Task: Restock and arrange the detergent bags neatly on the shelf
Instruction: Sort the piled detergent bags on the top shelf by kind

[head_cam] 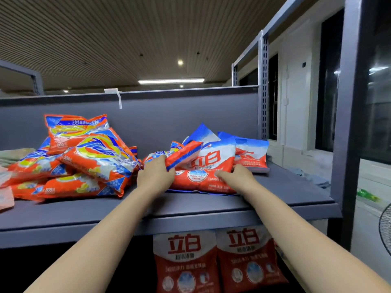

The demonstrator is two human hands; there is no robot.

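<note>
Detergent bag (203,178) lies lengthwise nine-to-three; I see left hand (155,176) pinching a small packet (183,154), right hand (238,176) spread flat.

Storeroom with grey steel racking under a slatted ceiling
A lit tube lamp (171,81) hangs on the brown ribbed ceiling (105,28); a perforated upright (264,85) stands beside a white wall (296,92) and dark windows (330,81)

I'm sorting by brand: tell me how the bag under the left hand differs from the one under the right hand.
The small orange bag is tilted up, gripped by the left hand; the red-and-white bag lies flat under the right hand. The small orange bag looks slimmer with a blue stripe; the red-and-white bag is broader with large red characters. Both sit on the grey shelf.
</note>
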